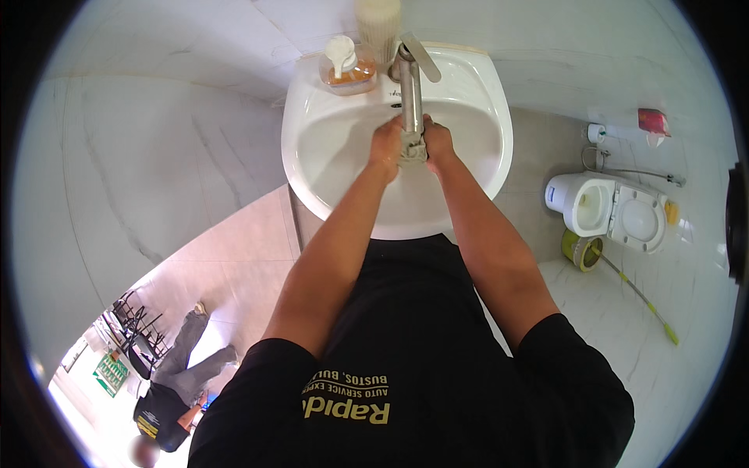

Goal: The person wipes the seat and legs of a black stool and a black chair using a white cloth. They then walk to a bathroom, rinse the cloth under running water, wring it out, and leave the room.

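A: What are the hands on?

B: Both meet at the outlet end of the tall chrome tap spout (411,93) over the white ceramic basin (312,101). The left hand (385,147) is closed against the left side of the spout's tip, and the right hand (438,145) is closed against its right side, so the tip sits pinched between them, just above the bowl's middle.

A: Are they gripping it or only pressing?

B: The fingers curl round it, so I read it as a grip, though how firm I cannot tell.

A: What could go wrong?

B: In my judgement, a hard twist at the tip could strain the spout at its base on the basin's back rim. If a wet palm slipped off, the knuckles could strike the ceramic.

A: Anything close enough to be knocked?

B: A clear soap dispenser with orange liquid and a white pump (346,66) stands on the back left corner of the rim, near the tap's base. A white toilet (616,209) stands well apart on the right.
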`<action>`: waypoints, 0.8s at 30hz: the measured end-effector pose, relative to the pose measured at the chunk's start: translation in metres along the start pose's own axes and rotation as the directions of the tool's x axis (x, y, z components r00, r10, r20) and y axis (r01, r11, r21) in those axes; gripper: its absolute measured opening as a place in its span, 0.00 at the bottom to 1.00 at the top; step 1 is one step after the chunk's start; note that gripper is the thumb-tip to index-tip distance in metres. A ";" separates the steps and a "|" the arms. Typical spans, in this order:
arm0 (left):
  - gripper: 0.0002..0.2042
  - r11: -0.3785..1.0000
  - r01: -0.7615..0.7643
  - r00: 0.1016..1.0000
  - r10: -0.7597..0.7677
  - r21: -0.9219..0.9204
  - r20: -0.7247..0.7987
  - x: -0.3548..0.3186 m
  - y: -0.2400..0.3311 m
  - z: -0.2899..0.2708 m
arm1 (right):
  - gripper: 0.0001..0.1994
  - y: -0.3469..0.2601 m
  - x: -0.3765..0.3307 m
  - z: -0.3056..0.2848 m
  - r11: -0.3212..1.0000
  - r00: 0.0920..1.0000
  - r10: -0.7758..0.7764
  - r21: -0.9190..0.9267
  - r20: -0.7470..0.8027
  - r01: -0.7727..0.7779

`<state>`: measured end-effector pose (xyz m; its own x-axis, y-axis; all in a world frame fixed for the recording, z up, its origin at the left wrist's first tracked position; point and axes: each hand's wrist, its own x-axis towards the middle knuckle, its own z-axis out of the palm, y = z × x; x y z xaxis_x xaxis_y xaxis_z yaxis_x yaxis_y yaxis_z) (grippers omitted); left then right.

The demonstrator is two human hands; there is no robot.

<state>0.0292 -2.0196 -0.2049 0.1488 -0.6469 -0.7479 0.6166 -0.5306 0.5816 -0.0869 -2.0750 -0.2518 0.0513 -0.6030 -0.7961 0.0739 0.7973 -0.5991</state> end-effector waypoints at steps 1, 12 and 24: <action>0.19 1.000 -0.011 1.000 0.010 -0.015 -0.014 -0.003 0.012 0.000 | 0.21 -0.002 0.000 -0.005 0.993 0.994 0.050 0.101 0.101 -0.060; 0.17 0.993 -0.078 0.997 0.076 -0.094 -0.022 0.001 0.019 -0.029 | 0.19 -0.036 -0.070 -0.019 0.961 0.982 -0.042 -0.261 0.184 0.090; 0.22 0.956 -0.004 0.996 -0.022 -0.293 -0.084 0.037 -0.018 -0.014 | 0.15 -0.025 -0.091 0.019 0.938 0.901 -0.346 0.070 0.262 0.340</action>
<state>0.0344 -2.0265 -0.2475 0.2000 -0.5866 -0.7848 0.8157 -0.3440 0.4650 -0.0742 -2.0401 -0.1627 0.2813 -0.8264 -0.4878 0.1560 0.5409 -0.8265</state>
